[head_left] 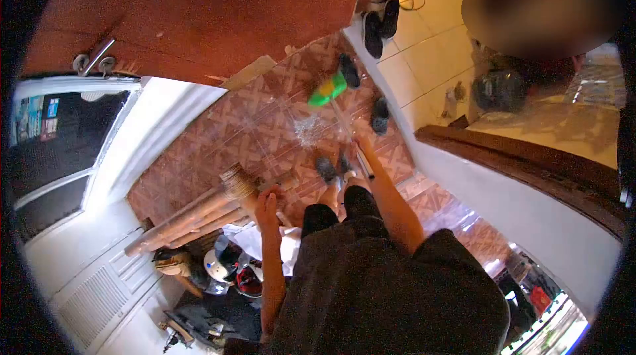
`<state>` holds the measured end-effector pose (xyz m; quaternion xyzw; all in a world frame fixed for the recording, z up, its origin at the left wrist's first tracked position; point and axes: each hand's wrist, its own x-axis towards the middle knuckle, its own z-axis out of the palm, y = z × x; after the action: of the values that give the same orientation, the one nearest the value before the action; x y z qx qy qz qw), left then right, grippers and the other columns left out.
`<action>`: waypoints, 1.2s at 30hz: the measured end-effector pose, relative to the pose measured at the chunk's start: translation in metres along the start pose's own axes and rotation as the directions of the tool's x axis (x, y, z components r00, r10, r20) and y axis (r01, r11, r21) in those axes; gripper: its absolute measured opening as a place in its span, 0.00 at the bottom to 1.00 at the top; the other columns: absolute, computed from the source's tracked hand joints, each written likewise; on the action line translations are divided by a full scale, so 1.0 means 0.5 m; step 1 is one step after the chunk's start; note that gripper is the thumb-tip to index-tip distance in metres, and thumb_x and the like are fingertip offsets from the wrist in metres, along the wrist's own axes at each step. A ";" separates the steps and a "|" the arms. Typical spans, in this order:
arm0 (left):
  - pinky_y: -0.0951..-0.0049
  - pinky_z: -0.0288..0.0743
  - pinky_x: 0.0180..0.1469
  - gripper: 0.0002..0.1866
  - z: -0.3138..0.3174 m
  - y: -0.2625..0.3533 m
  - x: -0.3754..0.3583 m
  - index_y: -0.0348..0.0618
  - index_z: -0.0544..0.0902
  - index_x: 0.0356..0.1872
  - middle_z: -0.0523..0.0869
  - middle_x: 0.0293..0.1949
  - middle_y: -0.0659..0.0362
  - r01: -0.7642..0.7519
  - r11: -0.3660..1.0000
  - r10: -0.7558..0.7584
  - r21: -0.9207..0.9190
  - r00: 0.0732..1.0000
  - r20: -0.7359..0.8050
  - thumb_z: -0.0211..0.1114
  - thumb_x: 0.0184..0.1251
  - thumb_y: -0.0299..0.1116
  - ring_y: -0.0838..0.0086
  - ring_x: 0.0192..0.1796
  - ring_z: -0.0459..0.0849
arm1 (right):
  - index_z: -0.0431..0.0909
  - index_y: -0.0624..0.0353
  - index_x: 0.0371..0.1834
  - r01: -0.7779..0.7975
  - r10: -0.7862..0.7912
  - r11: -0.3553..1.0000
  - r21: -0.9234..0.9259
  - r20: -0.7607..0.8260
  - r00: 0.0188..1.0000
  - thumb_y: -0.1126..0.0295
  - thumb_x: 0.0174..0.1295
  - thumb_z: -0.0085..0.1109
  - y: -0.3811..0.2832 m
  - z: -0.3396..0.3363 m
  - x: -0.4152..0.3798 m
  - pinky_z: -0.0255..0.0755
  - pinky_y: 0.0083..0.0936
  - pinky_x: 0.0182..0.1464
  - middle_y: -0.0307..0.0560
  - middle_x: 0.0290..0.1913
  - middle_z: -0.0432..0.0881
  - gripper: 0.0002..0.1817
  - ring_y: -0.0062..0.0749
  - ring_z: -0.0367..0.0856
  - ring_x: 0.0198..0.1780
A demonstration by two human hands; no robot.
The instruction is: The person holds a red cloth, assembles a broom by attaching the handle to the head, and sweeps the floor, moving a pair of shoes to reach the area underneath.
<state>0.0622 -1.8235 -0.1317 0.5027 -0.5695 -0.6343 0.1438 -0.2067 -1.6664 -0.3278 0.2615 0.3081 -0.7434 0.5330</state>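
My right hand (361,143) is closed round the handle of a green and yellow broom (329,89). The broom's head is at the patterned tile floor, beside a dark shoe. A small pile of pale debris (308,130) lies on the tiles below and left of the broom head. My left hand (267,205) is raised at my left side, near a round woven object (238,181); whether its fingers are spread or bent is too blurred to tell.
Dark shoes (379,115) stand along the right ledge, others (373,34) on the raised pale floor, near another person. A brown door (199,17) is at the upper left. Long brown rolls (179,221) and helmets (217,267) lie at the lower left.
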 end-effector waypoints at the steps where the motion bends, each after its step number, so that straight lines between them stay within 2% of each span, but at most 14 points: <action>1: 0.74 0.71 0.49 0.14 -0.001 -0.001 0.005 0.38 0.81 0.47 0.83 0.41 0.58 -0.060 0.998 0.060 -0.011 0.998 -0.023 0.53 0.72 0.37 0.74 0.44 0.79 | 0.70 0.54 0.28 -0.015 0.014 1.000 0.026 0.042 0.999 0.62 0.68 0.48 0.006 -0.027 -0.048 0.61 0.16 0.14 0.36 0.18 0.70 0.12 0.20 0.66 0.15; 2: 0.72 0.73 0.47 0.13 0.003 0.065 -0.005 0.39 0.81 0.45 0.83 0.40 0.57 -0.082 0.995 0.082 0.062 0.997 -0.009 0.54 0.72 0.37 0.73 0.43 0.80 | 0.70 0.55 0.28 -0.044 0.039 0.998 0.055 0.087 0.995 0.63 0.68 0.48 0.007 -0.044 -0.103 0.61 0.16 0.14 0.36 0.18 0.70 0.12 0.20 0.66 0.15; 5: 0.71 0.74 0.44 0.14 -0.018 0.001 0.056 0.39 0.81 0.45 0.84 0.39 0.57 -0.093 0.995 0.093 0.031 0.996 0.009 0.55 0.72 0.39 0.73 0.41 0.80 | 0.69 0.55 0.28 -0.133 0.106 0.988 0.084 0.269 0.957 0.64 0.69 0.47 0.036 -0.076 -0.260 0.62 0.16 0.15 0.36 0.18 0.69 0.11 0.21 0.66 0.15; 10: 0.70 0.75 0.42 0.16 0.019 -0.103 0.183 0.39 0.81 0.44 0.84 0.38 0.57 -0.249 0.967 0.244 0.048 0.966 0.083 0.56 0.71 0.42 0.72 0.39 0.81 | 0.67 0.57 0.29 -0.121 0.104 0.978 0.172 0.106 0.989 0.67 0.69 0.43 0.061 -0.095 -0.430 0.62 0.16 0.15 0.38 0.19 0.68 0.11 0.21 0.64 0.16; 11: 0.70 0.75 0.41 0.16 0.037 -0.121 0.211 0.39 0.81 0.44 0.84 0.38 0.57 -0.286 0.957 0.281 0.047 0.955 0.097 0.57 0.71 0.43 0.72 0.39 0.81 | 0.66 0.58 0.29 -0.098 0.091 0.971 0.219 0.038 0.995 0.67 0.70 0.41 0.057 -0.086 -0.436 0.63 0.16 0.16 0.38 0.19 0.67 0.11 0.21 0.64 0.16; 14: 0.69 0.76 0.40 0.17 0.095 -0.157 0.262 0.39 0.81 0.43 0.84 0.37 0.57 -0.344 0.939 0.338 0.030 0.934 0.119 0.58 0.70 0.45 0.71 0.38 0.82 | 0.66 0.61 0.30 -0.217 0.167 0.871 0.442 0.148 0.975 0.68 0.71 0.39 0.027 0.046 -0.499 0.62 0.17 0.15 0.39 0.19 0.65 0.12 0.21 0.62 0.15; 17: 0.69 0.76 0.39 0.18 0.153 -0.165 0.280 0.39 0.81 0.43 0.85 0.36 0.57 -0.339 0.940 0.342 -0.048 0.929 0.143 0.58 0.70 0.46 0.71 0.37 0.83 | 0.66 0.64 0.34 -0.276 0.183 0.870 0.409 0.251 0.950 0.69 0.71 0.40 0.003 0.082 -0.497 0.62 0.17 0.16 0.38 0.20 0.65 0.10 0.21 0.63 0.16; 18: 0.69 0.77 0.39 0.19 0.174 -0.150 0.280 0.39 0.81 0.42 0.85 0.35 0.56 -0.283 0.948 0.306 -0.144 0.935 0.178 0.59 0.69 0.47 0.71 0.37 0.83 | 0.65 0.68 0.41 -0.176 0.138 0.892 0.416 0.120 0.983 0.70 0.71 0.40 -0.002 0.104 -0.498 0.64 0.17 0.18 0.39 0.21 0.66 0.10 0.22 0.64 0.18; 21: 0.69 0.77 0.40 0.17 0.224 -0.120 0.257 0.38 0.81 0.40 0.85 0.33 0.55 -0.342 0.940 0.338 -0.018 0.918 0.210 0.61 0.68 0.45 0.69 0.38 0.85 | 0.65 0.71 0.47 -0.194 0.124 0.873 0.447 0.181 0.976 0.70 0.71 0.40 -0.020 0.132 -0.481 0.65 0.18 0.19 0.39 0.23 0.66 0.12 0.22 0.65 0.18; 24: 0.68 0.77 0.38 0.14 0.285 -0.171 0.267 0.39 0.80 0.38 0.85 0.31 0.55 -0.345 0.931 0.363 -0.116 0.906 0.218 0.60 0.69 0.42 0.68 0.35 0.85 | 0.64 0.72 0.49 -0.254 0.169 0.857 0.448 0.222 0.960 0.69 0.71 0.40 -0.055 0.168 -0.468 0.67 0.20 0.21 0.39 0.24 0.67 0.14 0.22 0.66 0.20; 27: 0.67 0.77 0.37 0.10 0.315 -0.170 0.267 0.41 0.80 0.37 0.84 0.29 0.54 -0.478 0.872 0.432 0.102 0.851 0.297 0.61 0.66 0.38 0.66 0.33 0.85 | 0.64 0.72 0.49 -0.304 0.247 0.787 0.537 0.177 0.953 0.70 0.71 0.41 -0.100 0.176 -0.454 0.68 0.21 0.23 0.40 0.25 0.67 0.14 0.24 0.68 0.23; 28: 0.66 0.77 0.36 0.09 0.323 -0.163 0.264 0.41 0.80 0.36 0.84 0.29 0.54 -0.508 0.848 0.441 0.153 0.835 0.330 0.62 0.64 0.36 0.65 0.33 0.85 | 0.65 0.60 0.32 -0.353 0.317 0.758 0.549 0.164 0.934 0.69 0.67 0.45 -0.117 0.214 -0.460 0.69 0.20 0.22 0.39 0.22 0.65 0.07 0.24 0.67 0.21; 30: 0.66 0.78 0.36 0.08 0.332 -0.140 0.265 0.42 0.80 0.36 0.84 0.26 0.55 -0.495 0.861 0.420 0.116 0.821 0.386 0.64 0.60 0.34 0.65 0.31 0.84 | 0.66 0.61 0.31 -0.349 0.322 0.789 0.505 0.143 0.936 0.70 0.67 0.45 -0.154 0.244 -0.456 0.70 0.21 0.23 0.39 0.22 0.66 0.08 0.25 0.67 0.20; 36: 0.54 0.71 0.56 0.24 0.412 -0.040 0.259 0.44 0.76 0.51 0.79 0.51 0.46 -0.879 0.443 0.639 0.177 0.448 0.626 0.69 0.48 0.33 0.52 0.53 0.77 | 0.66 0.59 0.31 -0.324 0.325 0.848 0.420 0.072 0.943 0.67 0.69 0.44 -0.258 0.344 -0.453 0.72 0.20 0.20 0.40 0.21 0.68 0.10 0.25 0.68 0.19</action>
<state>-0.1539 -1.7963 -0.2421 0.0254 -0.8898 -0.4302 0.1500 -0.2731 -1.6190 -0.0266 0.4202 0.0902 -0.6916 0.5805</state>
